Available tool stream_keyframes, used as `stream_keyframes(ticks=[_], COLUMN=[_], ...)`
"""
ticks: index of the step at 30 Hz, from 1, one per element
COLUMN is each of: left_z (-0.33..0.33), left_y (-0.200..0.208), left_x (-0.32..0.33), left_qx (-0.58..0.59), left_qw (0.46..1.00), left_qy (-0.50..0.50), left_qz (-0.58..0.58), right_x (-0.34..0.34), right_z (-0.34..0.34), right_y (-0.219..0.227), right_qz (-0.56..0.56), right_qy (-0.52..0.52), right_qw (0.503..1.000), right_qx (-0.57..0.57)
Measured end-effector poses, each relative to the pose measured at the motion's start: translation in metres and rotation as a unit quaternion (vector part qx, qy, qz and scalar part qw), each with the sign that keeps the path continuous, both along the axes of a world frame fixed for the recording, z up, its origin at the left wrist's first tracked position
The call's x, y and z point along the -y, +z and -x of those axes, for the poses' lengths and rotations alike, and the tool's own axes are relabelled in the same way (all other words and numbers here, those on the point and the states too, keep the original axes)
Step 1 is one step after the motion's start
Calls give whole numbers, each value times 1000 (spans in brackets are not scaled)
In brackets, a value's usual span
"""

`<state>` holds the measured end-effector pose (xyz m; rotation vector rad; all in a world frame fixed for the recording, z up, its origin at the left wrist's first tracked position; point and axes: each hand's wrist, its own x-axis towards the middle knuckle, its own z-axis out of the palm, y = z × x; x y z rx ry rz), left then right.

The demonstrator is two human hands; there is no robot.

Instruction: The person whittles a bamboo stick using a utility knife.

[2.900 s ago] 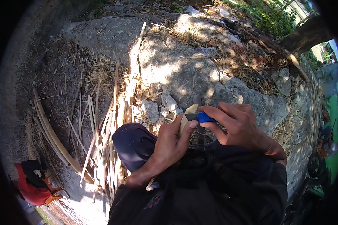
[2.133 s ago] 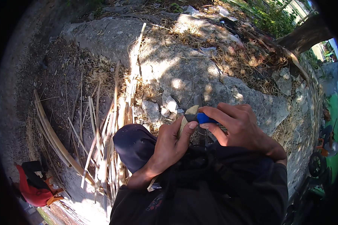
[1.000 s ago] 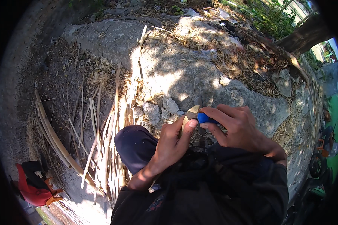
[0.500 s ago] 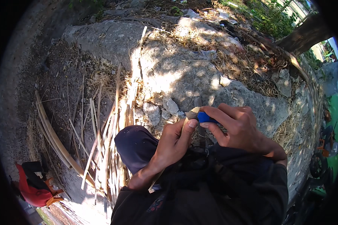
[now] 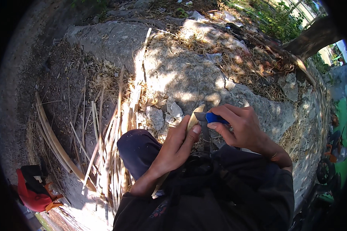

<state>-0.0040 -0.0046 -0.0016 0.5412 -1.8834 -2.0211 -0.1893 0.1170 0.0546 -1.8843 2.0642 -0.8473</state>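
Note:
A pale bamboo strip (image 5: 196,114) rises from my left hand (image 5: 178,142), which is closed round it with the thumb along its near side. The strip's tip points away from me, and its lower part runs out of sight under the hand. My right hand (image 5: 241,127) grips a knife with a blue handle (image 5: 215,118), thumb and forefinger pressed on it. The knife's short grey blade (image 5: 199,116) points left and lies against the strip near its tip. Both hands are over my lap, close together.
Long split strips (image 5: 113,154) lie in a pile left of my dark-clad knee (image 5: 138,150). Curved canes (image 5: 58,142) rest farther left, near a red and black object (image 5: 32,190). Ahead are a big pale rock (image 5: 173,73), loose stones (image 5: 155,117) and a tree trunk (image 5: 316,36).
The knife has shifted slightly right and down, and its blade now shows plainly. More of the strip stands out above my left hand, turned more upright.

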Motion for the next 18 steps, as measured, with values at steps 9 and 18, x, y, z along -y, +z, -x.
stream_keyframes(ticks=[9,18], left_z=[-3,0], left_y=[9,-8], left_x=[-7,-14], left_qx=[34,17], left_qw=[995,980], left_qy=[-19,49], left_qz=[88,192], right_x=[4,10], right_z=[20,-2], right_y=[-18,-16], right_qz=[87,68], right_qy=[-117,-2], right_qw=[988,997], right_qx=[-47,-47])
